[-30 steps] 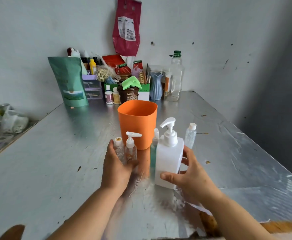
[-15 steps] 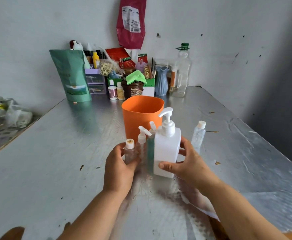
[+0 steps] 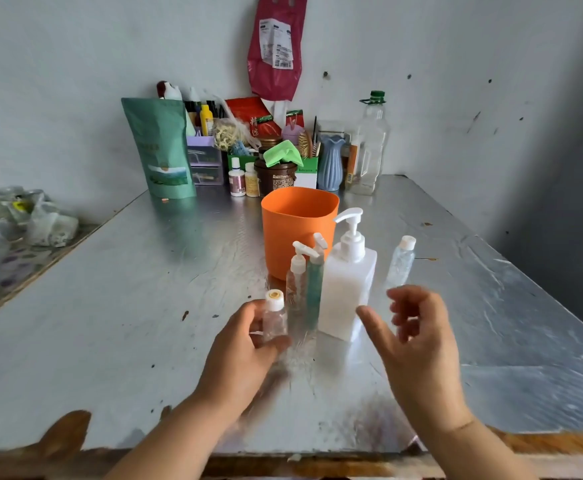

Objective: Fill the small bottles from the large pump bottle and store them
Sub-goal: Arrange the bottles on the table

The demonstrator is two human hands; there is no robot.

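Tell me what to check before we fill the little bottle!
1. Little bottle held in the left hand: ok.
2. Its cap off: not ok, the cap is on.
3. Pump bottle upright on the table: ok.
4. Right hand free for the cap or pump: ok, it is open and holds nothing.
5. Soap left in the pump bottle: cannot tell, its white sides hide the inside.
6. Cup upright and open for storing: ok.
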